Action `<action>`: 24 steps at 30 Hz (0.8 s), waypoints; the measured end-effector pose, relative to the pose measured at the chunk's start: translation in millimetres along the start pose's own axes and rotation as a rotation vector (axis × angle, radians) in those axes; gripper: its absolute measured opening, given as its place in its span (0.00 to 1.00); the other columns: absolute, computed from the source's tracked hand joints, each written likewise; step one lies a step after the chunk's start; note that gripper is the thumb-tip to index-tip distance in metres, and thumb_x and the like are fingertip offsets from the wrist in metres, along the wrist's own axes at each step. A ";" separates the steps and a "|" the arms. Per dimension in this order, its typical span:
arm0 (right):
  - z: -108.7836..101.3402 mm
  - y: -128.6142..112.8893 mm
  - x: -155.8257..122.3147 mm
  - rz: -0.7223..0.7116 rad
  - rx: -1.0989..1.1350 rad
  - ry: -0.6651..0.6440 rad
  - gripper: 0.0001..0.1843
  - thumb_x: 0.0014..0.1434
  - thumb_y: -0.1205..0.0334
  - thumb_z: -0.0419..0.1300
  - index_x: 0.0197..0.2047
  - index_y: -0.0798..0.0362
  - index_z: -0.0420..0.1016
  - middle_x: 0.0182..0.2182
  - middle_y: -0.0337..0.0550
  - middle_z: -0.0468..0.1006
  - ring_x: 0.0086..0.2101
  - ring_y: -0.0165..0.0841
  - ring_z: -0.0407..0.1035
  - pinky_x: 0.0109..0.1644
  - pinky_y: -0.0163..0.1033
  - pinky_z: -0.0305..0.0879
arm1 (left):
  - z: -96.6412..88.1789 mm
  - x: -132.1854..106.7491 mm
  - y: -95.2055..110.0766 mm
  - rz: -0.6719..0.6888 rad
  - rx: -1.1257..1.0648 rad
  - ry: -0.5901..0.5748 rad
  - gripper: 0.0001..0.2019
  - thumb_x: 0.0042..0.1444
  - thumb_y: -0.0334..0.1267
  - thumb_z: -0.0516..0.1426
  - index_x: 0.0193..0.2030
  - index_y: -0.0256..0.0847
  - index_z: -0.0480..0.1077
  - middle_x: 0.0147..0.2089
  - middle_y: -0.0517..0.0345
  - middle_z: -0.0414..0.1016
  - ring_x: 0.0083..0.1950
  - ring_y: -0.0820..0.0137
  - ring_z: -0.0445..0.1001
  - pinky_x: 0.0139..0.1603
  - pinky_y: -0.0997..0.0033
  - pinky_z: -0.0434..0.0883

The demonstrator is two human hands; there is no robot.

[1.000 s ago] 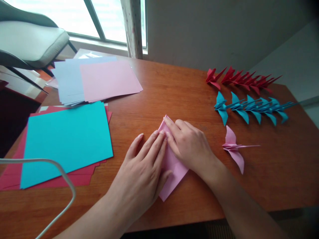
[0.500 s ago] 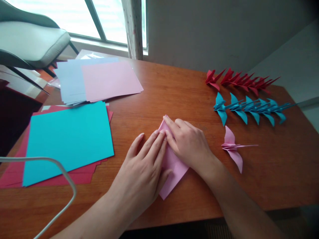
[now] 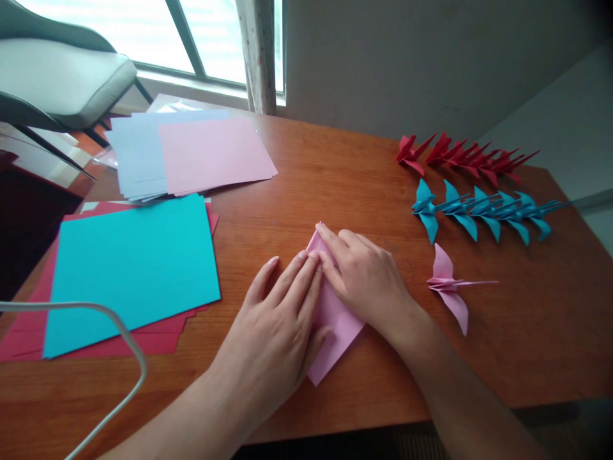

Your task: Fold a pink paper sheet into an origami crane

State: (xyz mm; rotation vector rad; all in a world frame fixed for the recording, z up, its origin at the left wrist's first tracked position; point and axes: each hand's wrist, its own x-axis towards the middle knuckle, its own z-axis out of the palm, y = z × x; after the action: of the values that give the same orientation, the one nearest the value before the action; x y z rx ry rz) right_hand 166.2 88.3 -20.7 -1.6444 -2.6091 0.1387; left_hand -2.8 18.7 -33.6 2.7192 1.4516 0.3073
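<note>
A partly folded pink sheet of origami paper (image 3: 335, 329) lies on the table, its shape a narrow diamond with one corner toward me. My left hand (image 3: 282, 319) rests flat across its left side, fingers stretched out and spread, the fingertips pressing near the upper part. From the right, my right hand (image 3: 366, 275) holds the upper part, index finger along the edge by the tip and thumb on the paper beside the left fingertips; its other fingers are curled under. Both hands hide much of the folds. A finished pink paper crane (image 3: 447, 284) stands to the right.
Red paper cranes (image 3: 460, 156) and blue paper cranes (image 3: 479, 207) stand in rows at the back right of the wooden table (image 3: 306, 166). At left lie blue paper (image 3: 136, 275) over red sheets, and pale pink paper (image 3: 215, 156). A white cable (image 3: 129, 338) arches at lower left.
Hands and paper keep the same pose. The whole view has shifted very slightly.
</note>
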 end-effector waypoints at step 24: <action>-0.8 0.0 0.4 0.015 0.011 -0.017 0.28 0.72 0.57 0.47 0.72 0.52 0.62 0.48 0.49 0.80 0.46 0.39 0.75 0.44 0.40 0.69 | -4.2 0.4 0.1 -0.004 0.018 -0.013 0.32 0.69 0.49 0.48 0.71 0.26 0.61 0.75 0.40 0.57 0.76 0.53 0.58 0.74 0.48 0.54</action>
State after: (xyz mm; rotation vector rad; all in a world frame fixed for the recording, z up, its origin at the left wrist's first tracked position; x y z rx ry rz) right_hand 166.1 88.6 -20.0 -1.6665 -2.6040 0.1675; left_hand -3.4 18.7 -29.4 2.7275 1.4632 0.2773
